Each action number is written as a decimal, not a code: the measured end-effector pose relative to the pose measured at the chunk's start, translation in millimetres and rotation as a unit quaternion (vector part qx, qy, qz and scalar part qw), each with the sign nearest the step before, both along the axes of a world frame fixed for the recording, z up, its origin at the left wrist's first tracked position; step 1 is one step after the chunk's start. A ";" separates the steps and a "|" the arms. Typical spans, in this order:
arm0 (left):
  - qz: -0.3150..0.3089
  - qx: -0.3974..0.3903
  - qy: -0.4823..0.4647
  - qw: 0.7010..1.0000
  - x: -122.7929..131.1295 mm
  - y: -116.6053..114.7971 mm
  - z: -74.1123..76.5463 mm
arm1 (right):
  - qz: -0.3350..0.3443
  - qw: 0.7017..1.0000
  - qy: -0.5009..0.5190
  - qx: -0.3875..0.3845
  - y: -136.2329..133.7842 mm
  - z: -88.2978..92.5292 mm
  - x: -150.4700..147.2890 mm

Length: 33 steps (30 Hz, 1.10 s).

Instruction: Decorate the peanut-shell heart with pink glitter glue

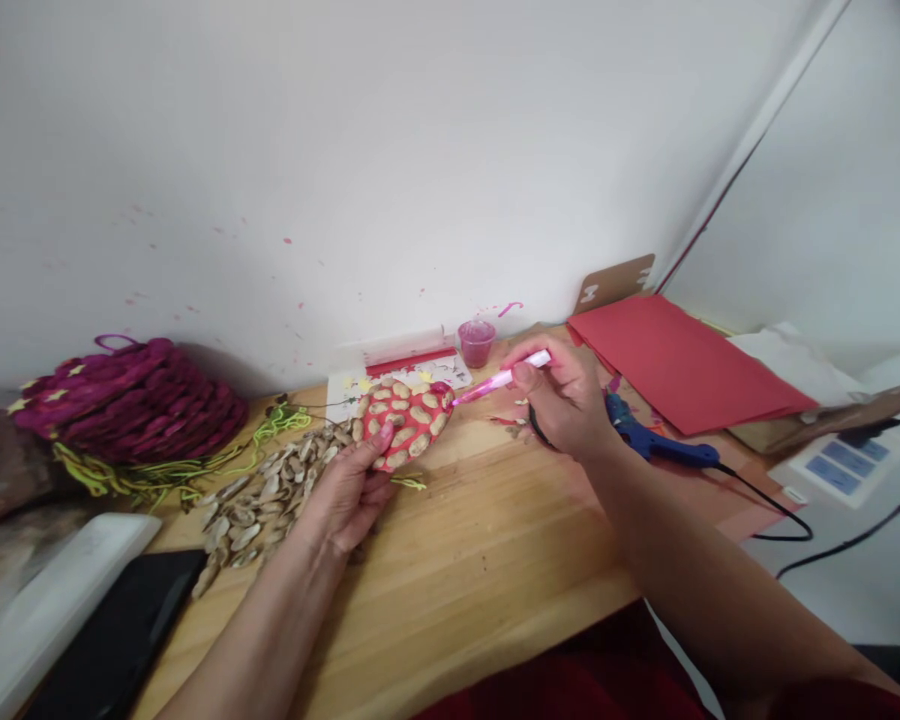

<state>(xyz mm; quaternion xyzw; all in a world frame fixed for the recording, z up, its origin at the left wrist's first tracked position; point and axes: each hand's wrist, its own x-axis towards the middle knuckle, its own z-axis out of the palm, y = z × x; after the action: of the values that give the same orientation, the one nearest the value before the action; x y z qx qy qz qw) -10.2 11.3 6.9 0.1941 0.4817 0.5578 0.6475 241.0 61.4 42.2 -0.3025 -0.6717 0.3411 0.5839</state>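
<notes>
My left hand (356,495) grips the near edge of a red piece covered with peanut shells (403,425), thumb on top, and holds it above the table. In my right hand (566,395) is a white paintbrush (506,378) with pink paint along its lower part. Its tip meets the right end of the red piece, where a shell looks dark pink. A small clear cup of pink paint (477,343) stands behind, near the wall. Loose peanut shells (259,500) lie heaped to the left of my left hand.
On the left are a stack of magenta painted pieces (142,405) with yellow-green yarn, a white box (67,590) and a black phone-like slab (120,640). Red paper sheets (675,360) and a blue glue gun (664,445) with a cord lie right. The wall (390,180) rises behind.
</notes>
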 end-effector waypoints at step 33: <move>-0.092 0.031 -0.062 0.993 -5.2 -2.9 -2.3 | 0.061 0.988 0.128 -0.062 16.2 -7.6 1.0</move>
<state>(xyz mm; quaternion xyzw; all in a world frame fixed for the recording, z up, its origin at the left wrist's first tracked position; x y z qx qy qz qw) -15.5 8.4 4.6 0.2228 0.4034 0.5212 0.7183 242.0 77.6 34.6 -0.2509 -0.5862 0.4531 0.6230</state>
